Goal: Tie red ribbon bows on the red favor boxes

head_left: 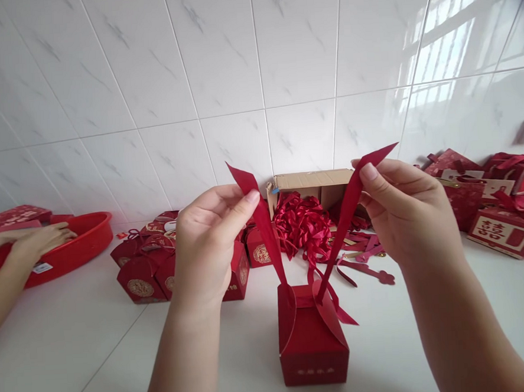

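Note:
A small dark red box [313, 349] with curved flaps at its top stands on the white table in front of me. A red ribbon [270, 237] comes up from the top of the box in two lengths that spread into a V. My left hand [209, 240] pinches one end between thumb and fingers, up and to the left of the box. The other end is pinched by my right hand [407, 211], up and to the right. Both ribbon tips stick out above my fingers.
Behind stands an open cardboard box [314, 180] with heaped red ribbon [301, 223]. Several red boxes [140, 280] stand left, partly behind my left hand; more boxes [508, 231] lie right. Another person's hands [38, 242] reach into a red basin [91, 233] at far left.

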The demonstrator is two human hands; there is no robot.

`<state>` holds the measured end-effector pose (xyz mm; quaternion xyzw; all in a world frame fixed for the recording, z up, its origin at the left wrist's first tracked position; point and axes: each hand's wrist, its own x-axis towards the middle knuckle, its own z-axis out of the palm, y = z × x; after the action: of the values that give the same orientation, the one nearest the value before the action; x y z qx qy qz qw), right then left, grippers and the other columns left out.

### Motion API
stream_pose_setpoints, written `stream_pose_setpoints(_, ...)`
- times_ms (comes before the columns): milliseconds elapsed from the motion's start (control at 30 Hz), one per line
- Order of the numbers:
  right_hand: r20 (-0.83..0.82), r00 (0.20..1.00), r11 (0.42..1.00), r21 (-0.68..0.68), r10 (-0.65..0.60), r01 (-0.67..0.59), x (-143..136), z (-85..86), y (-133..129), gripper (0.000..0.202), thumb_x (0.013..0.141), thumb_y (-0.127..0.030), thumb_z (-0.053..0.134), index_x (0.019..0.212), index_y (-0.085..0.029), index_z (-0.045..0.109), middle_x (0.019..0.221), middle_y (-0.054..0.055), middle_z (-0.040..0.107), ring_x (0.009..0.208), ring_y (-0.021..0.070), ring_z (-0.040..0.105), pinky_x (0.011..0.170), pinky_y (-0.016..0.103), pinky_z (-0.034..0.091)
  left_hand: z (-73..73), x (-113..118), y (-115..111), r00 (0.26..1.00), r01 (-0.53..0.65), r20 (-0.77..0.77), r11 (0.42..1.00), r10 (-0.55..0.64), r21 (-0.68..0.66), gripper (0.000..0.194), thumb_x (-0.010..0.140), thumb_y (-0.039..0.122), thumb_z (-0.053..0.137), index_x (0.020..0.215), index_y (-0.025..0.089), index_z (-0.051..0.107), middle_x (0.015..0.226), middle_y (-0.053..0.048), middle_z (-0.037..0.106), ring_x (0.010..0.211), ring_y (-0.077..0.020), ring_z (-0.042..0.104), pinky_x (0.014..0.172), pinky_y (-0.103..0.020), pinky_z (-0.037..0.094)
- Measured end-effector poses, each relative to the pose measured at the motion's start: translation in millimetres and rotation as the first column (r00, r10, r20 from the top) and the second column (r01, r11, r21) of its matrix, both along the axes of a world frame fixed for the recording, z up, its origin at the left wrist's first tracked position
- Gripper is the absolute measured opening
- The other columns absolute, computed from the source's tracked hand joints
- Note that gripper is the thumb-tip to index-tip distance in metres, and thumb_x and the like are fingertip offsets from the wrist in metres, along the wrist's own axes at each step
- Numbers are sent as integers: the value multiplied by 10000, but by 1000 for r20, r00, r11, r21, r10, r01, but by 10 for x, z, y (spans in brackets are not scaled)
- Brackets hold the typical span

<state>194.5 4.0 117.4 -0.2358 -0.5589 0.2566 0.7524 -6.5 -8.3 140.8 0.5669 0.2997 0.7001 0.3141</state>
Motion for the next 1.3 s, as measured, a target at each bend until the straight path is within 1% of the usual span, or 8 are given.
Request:
stream_pose_setpoints(167, -12, 1000, 1000, -10, 21, -21, 10, 5, -10, 41, 809, -317, 696, 833, -302, 726, 760, -43, 684, 715, 110, 643, 630, 237, 544, -17, -12, -3, 997, 14, -78, 1000, -15, -11, 86, 722, 232, 739, 775, 176, 701, 644, 32, 629, 581, -69, 540, 557, -167, 453)
stream_pose_setpoints(333, -1, 1000, 1000, -18, 19, -19, 6, 16, -35, 58, 799, -330, 697, 823, -282, 721, 743, -36, 683, 719, 126, 645, 616, 254, 546, -24, -25, 5, 997, 16, -73, 1000, -17, -10, 101, 728, 255, 734, 715, 174, 675, 624, 37, 604, 565, -67, 520, 550, -174, 439)
stream_pose_setpoints(633, 67, 998, 999, -37, -11, 14, 2, 25, -89, 80, 820, -362, 663, 821, -284, 683, 777, -22, 679, 763, 163, 665, 644, 299, 569, -6, 16, -67, 983, 125, -133, 992, -129, -36, 122, 806, 309, 653, 795, 187, 655, 754, -27, 705, 761, -177, 668, 702, -294, 550)
stream_pose_setpoints(733, 97, 994, 997, -63, 53, -47, -34, 36, -109, 111, 842, -358, 636, 837, -251, 662, 767, -8, 684, 737, 166, 680, 639, 302, 576, -2, 38, -85, 977, 146, -152, 989, -150, -36, 107, 785, 275, 677, 862, 206, 649, 673, -1, 683, 688, -156, 661, 649, -263, 544)
stream_pose_setpoints(933, 203, 946, 950, -240, 252, -202, -171, 35, -163, 138, 794, -268, 693, 906, -187, 699, 642, -9, 667, 505, 99, 591, 478, 217, 506, 8, 122, -163, 947, 127, -282, 985, -155, -117, 289, 752, 256, 712, 965, 237, 518, 617, 42, 661, 590, -146, 649, 570, -244, 502)
stream_pose_setpoints(1100, 284, 853, 890, -275, 437, -364, -200, 14, -176, 140, 835, -230, 622, 891, -199, 747, 675, 3, 670, 615, 120, 613, 554, 222, 507, 4, 138, -154, 901, 115, -389, 970, -192, -214, 374, 733, 281, 726, 991, 246, 457, 595, 57, 638, 576, -149, 631, 554, -245, 480)
stream_pose_setpoints(1233, 294, 842, 884, -274, 453, -379, -197, -2, -149, 150, 821, -271, 659, 935, -205, 730, 782, 21, 694, 727, 157, 641, 627, 254, 524, -19, 112, -101, 904, 82, -400, 980, -151, -184, 372, 737, 261, 719, 1008, 250, 465, 598, 59, 622, 575, -136, 610, 541, -230, 455)
stream_pose_setpoints(1300, 278, 846, 882, -276, 454, -383, -202, -13, -121, 150, 842, -306, 640, 908, -195, 716, 794, 27, 691, 731, 155, 640, 640, 261, 530, -24, 93, -82, 887, 156, -394, 960, -240, -233, 362, 757, 244, 694, 1040, 252, 468, 694, 32, 661, 658, -150, 639, 591, -244, 477)
